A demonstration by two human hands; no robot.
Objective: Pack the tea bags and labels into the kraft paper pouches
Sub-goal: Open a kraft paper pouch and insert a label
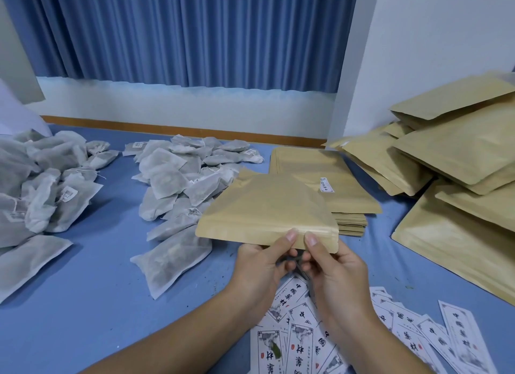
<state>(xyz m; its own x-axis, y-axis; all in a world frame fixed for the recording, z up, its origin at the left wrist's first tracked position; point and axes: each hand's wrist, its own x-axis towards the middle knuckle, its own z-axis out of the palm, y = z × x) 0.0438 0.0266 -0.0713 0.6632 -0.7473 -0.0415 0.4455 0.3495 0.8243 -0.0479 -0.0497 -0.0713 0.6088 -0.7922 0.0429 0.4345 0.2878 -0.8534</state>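
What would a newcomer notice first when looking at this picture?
Probably the pouch at the centre, pinched at its near edge by the left hand and right hand. Next, tea bags lie heaped on the left and middle of the blue table, and more pouches pile up at the right. Labels lie under the wrists.

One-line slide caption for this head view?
Left hand and right hand pinch the near edge of a kraft pouch above printed labels; tea bags piled left, pouch stacks right.
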